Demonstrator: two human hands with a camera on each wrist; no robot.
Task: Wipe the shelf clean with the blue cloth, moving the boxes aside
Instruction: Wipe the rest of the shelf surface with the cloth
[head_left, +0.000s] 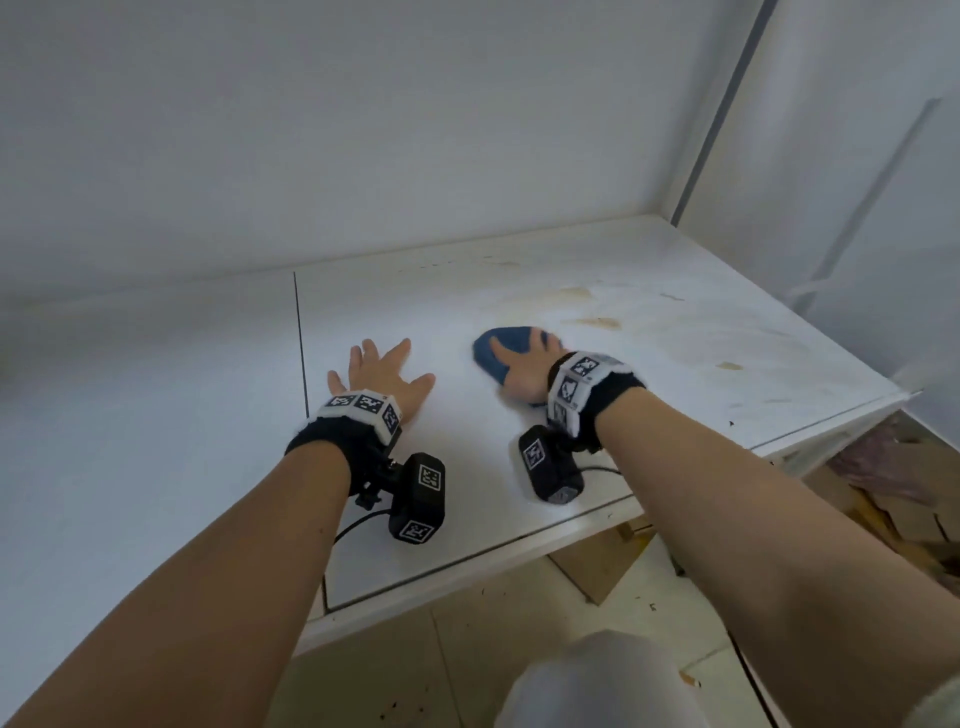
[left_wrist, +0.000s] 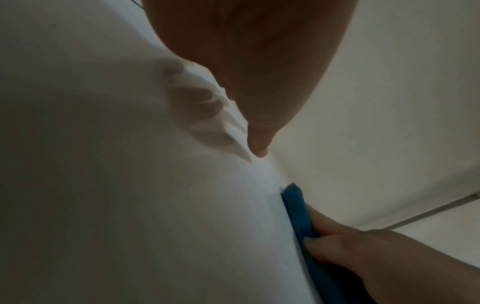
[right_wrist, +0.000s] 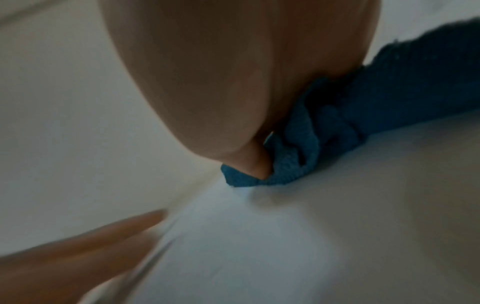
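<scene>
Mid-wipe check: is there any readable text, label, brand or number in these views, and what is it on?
No readable words or numbers.
Wrist bands on the left hand and right hand: black-and-white square markers, no letters.
Shelf, blue cloth: no print visible.

Head view evenly lit; wrist views dim, blurred (edges warped).

My left hand (head_left: 382, 375) lies flat, palm down, fingers spread and straight. My right hand (head_left: 524, 370) presses down just beside it, fingers extended. Both forearms reach forward, wrists banded.
</scene>
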